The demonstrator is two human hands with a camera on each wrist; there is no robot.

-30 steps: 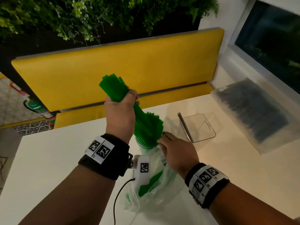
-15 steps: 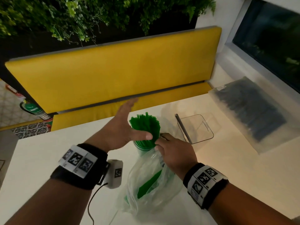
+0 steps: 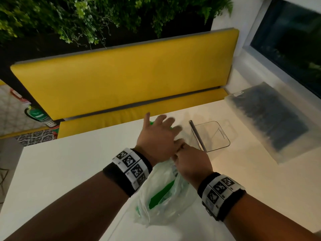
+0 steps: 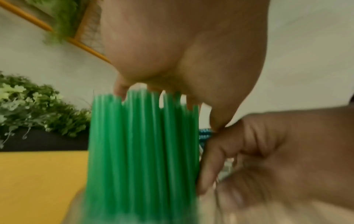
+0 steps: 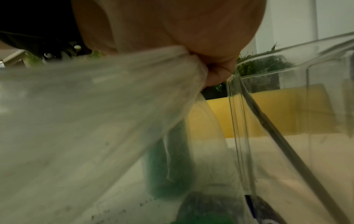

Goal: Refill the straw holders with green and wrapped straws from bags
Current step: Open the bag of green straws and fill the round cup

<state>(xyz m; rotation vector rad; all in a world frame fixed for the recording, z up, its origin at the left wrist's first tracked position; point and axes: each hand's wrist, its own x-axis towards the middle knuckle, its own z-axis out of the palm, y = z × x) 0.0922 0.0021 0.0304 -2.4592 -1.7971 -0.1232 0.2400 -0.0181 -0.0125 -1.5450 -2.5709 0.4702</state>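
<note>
A second ago my left hand [image 3: 159,136] clenched the bunch of green plastic straws [image 4: 141,151] aloft; now they stand in their holder at centre frame and its grip is released, flat palm tamping the tips; my right hand [image 3: 191,162] pinches the clear plastic bag [image 3: 163,193] on the white counter [image 3: 69,171]; green refill looks nearly settled

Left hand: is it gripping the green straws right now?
No. In the left wrist view the left hand lies flat over the tops of the upright green straws, fingers spread, not curled around them.
</note>
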